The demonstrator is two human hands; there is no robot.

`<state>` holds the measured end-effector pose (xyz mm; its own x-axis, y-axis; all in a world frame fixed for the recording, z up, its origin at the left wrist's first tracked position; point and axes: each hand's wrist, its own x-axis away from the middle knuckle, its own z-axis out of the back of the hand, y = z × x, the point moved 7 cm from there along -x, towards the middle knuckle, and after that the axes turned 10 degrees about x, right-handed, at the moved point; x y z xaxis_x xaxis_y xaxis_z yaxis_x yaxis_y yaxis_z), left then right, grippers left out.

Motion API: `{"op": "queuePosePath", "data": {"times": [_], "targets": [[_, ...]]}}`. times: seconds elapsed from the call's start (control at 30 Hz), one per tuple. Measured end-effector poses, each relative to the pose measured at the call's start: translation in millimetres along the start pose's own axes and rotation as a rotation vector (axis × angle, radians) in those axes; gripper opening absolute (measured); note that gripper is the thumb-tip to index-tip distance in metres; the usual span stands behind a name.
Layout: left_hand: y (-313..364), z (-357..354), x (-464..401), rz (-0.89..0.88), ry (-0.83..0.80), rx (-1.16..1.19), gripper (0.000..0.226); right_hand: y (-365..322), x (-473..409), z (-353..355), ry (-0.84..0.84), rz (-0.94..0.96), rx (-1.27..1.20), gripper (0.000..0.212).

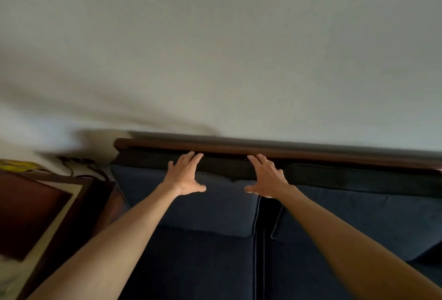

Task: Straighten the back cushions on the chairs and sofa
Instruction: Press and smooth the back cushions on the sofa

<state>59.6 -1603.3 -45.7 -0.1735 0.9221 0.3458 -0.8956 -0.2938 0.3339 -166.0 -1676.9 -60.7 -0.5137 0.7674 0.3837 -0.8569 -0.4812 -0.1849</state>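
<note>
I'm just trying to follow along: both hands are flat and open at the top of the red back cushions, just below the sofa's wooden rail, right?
Not quite: the back cushions are dark navy blue, not red. The head view shows this. The rest holds: the left hand and right hand are open at the cushion tops, just below the sofa's wooden rail.

The sofa (239, 150) stood against the far wall, its dark wooden top rail running left to right. Two navy back cushions leaned on it: the left cushion (215, 211) and the right cushion (370, 218), with a narrow gap between. Navy seat cushions (203, 266) lay nearer.
</note>
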Motion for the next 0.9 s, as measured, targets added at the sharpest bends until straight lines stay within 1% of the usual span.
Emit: {"op": "queuePosePath", "data": {"times": [0.07, 0.17, 0.23, 0.3, 0.4, 0.47, 0.53, 0.67, 0.8, 0.9], "targets": [[-40, 1, 1, 0.008, -0.023, -0.026, 0.107, -17, -11, -12, -0.028, -0.068, -0.022, 0.109], [-86, 3, -4, 0.035, -0.078, -0.075, 0.113, -33, -19, -27, -0.073, -0.124, -0.003, 0.108], [-99, 3, -9, 0.010, -0.102, -0.129, 0.119, -38, -20, -35, -0.102, -0.145, 0.077, 0.109], [-107, 4, -15, -0.005, -0.114, -0.160, 0.126, -41, -21, -40, -0.112, -0.178, 0.149, 0.116], [-121, 3, -24, 0.014, -0.112, -0.239, 0.136, -43, -22, -43, -0.112, -0.232, 0.146, 0.128], [-129, 5, -28, 0.014, -0.080, -0.290, 0.138, -44, -24, -41, -0.109, -0.265, 0.130, 0.130], [-129, 9, -31, -0.011, -0.037, -0.335, 0.129, -46, -24, -37, -0.068, -0.295, 0.126, 0.123], [-129, 25, -24, -0.062, 0.074, -0.421, 0.107, -54, -13, -28, 0.118, -0.292, 0.161, 0.103], [-120, 27, -9, -0.137, 0.169, -0.395, 0.090, -45, -3, -33, 0.125, -0.342, 0.130, 0.099], [-117, 8, -1, -0.169, 0.146, -0.373, 0.090, -41, 5, -46, 0.110, -0.360, 0.141, 0.098]]}}
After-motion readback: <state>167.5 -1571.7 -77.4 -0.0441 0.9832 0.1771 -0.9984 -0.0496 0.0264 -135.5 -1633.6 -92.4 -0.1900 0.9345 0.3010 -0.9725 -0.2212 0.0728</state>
